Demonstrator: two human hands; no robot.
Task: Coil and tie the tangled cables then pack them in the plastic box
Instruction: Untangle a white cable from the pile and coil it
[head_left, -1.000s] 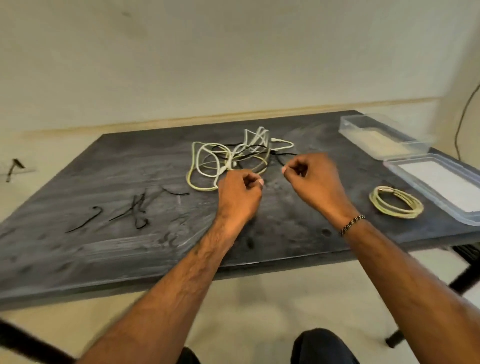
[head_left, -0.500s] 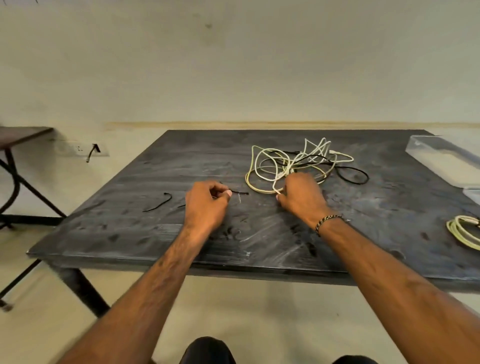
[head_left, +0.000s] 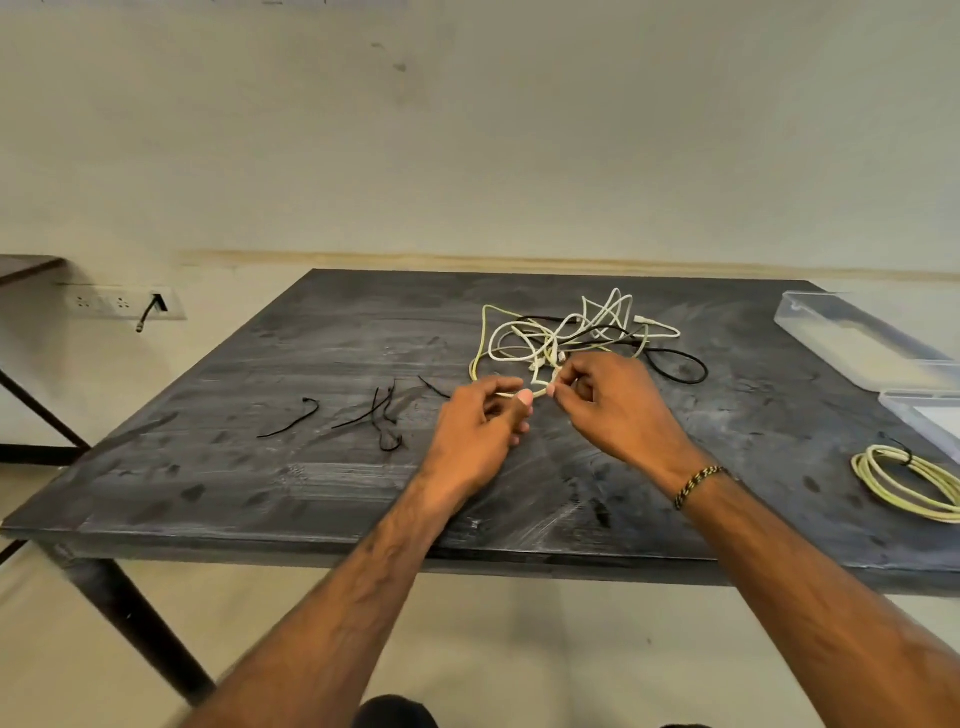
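- Pale cables lie tangled near the table's far edge.
- Left hand and right hand each pinch one strand, probably to pull it free.
- The box waits at the far right corner.

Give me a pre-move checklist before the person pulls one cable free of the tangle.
1. Left hand pinching a pale cable end: ok.
2. Right hand has a grip on the same cable: ok.
3. Tangled cables separated: not ok.
4. Black ties lying on the table: ok.
5. Plastic box open: ok.
6. Coiled cable packed: not ok, beside the box.
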